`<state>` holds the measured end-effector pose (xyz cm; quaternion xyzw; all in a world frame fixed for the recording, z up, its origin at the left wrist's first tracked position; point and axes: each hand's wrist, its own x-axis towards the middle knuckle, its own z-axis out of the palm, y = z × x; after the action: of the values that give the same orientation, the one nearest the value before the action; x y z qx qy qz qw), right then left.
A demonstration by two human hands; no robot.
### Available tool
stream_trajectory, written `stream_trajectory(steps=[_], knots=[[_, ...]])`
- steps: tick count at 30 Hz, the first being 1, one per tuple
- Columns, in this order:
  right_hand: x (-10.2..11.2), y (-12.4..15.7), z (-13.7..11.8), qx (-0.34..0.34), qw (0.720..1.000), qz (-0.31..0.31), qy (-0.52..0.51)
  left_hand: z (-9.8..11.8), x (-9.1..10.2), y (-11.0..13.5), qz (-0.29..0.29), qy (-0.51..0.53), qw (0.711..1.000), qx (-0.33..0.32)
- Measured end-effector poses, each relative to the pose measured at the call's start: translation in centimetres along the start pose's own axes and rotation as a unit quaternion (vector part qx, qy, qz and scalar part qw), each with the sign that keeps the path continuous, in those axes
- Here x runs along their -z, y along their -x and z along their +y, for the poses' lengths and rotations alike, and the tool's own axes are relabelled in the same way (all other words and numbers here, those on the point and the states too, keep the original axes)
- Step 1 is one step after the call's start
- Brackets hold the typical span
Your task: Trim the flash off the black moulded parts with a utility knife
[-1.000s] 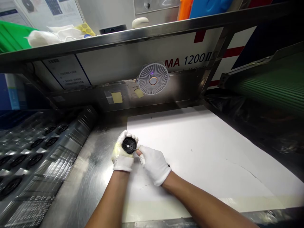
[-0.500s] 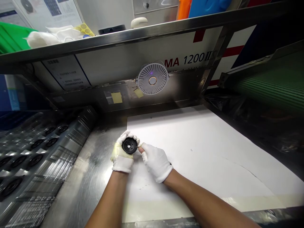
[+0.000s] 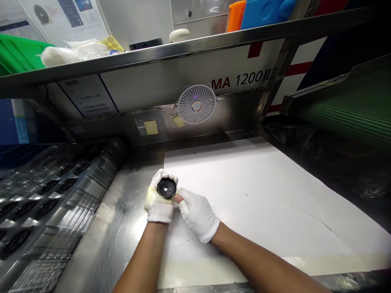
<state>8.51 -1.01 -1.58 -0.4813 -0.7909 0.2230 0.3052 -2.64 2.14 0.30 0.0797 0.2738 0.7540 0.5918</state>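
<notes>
A black wheel-shaped part (image 3: 166,188) with a bright centre hole and small holes around it rests in my left hand (image 3: 157,199). That hand wears a white glove with a yellowish palm, and its fingers curl round the part's far side. My right hand (image 3: 198,213), also in a white glove, is closed in a pinch at the part's lower right rim, with the thumb tip bare. Whatever lies between thumb and finger is too small to make out. Both hands are above the left edge of a white sheet (image 3: 244,195) on the metal bench (image 3: 122,203).
At left, stacked clear plastic trays (image 3: 88,195) hold several similar black parts (image 3: 48,206). A small white fan (image 3: 197,104) hangs under a metal shelf (image 3: 146,55). The shelf bears a green bin (image 3: 21,55). A green ribbed surface (image 3: 345,108) is at right.
My right hand has shifted slightly down and left along the rim of the black part. The left hand still holds the part, and the whole view has shifted a little.
</notes>
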Motion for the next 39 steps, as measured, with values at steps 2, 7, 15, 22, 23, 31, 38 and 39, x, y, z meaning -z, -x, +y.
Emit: stream_trajectory(steps=[2, 7, 15, 22, 23, 31, 38, 39], knots=[[0.1, -0.1, 0.2, -0.011, 0.999, 0.012, -0.032, 0.3, -0.1, 0.0, -0.002, 0.005, 1.000, 0.009], [0.1, -0.5, 0.9, -0.033, 0.993, 0.045, -0.100, 0.8, -0.3, 0.0, 0.014, 0.010, 0.999, 0.035], [0.6, -0.8, 1.0, -0.052, 0.981, 0.080, -0.169, 1.0, 0.2, 0.2, 0.010, 0.035, 0.998, 0.059], [0.4, -0.6, 0.8, -0.055, 0.967, 0.084, -0.234, 1.1, 0.1, 0.6, 0.017, 0.042, 0.997, 0.064], [0.4, -0.7, 0.8, -0.058, 0.966, 0.080, -0.241, 1.1, 0.0, 0.6, 0.016, 0.043, 0.997, 0.065], [1.3, -1.5, 0.1, -0.057, 0.876, 0.071, -0.474, 1.1, -0.7, 1.2, 0.025, 0.067, 0.995, 0.072], [1.6, -1.3, -0.3, -0.063, 0.866, 0.065, -0.492, 1.0, -0.2, 1.4, -0.007, 0.056, 0.995, 0.080], [1.6, -1.3, -0.3, -0.071, 0.867, 0.068, -0.489, 1.0, -0.1, 1.3, -0.008, 0.056, 0.995, 0.079]])
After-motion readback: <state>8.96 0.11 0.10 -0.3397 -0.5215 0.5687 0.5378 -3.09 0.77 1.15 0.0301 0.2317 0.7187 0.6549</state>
